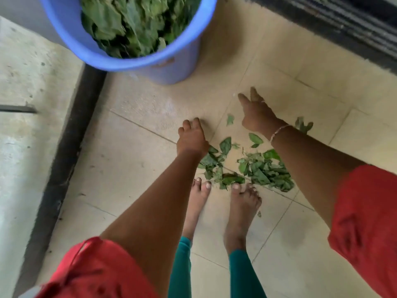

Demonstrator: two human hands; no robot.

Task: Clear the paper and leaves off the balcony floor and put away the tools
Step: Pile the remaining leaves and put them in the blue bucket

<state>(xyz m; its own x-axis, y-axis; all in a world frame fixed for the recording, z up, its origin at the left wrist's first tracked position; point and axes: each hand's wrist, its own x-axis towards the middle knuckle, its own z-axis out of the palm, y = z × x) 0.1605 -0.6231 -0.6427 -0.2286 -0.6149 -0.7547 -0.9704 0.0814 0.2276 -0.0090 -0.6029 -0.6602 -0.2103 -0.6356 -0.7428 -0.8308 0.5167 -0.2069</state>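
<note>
A small heap of green leaves [257, 168] lies on the beige tiled floor just ahead of my bare feet. My left hand [191, 136] hovers low over the tiles at the heap's left edge, fingers loosely curled, holding nothing. Farther out, my right hand [255, 112] reaches past the leaves with straight fingers pointing away, also holding nothing; a thin bracelet sits on its wrist. A blue plastic bucket [171, 63] heaped with green leaves stands on the floor ahead and to the left. No paper and no tools are in view.
A raised concrete ledge [32, 104] with a dark border strip [71, 134] runs along the left. A dark sliding-door track [343, 29] crosses the upper right. A few stray leaves [304, 125] lie to the right of my right wrist.
</note>
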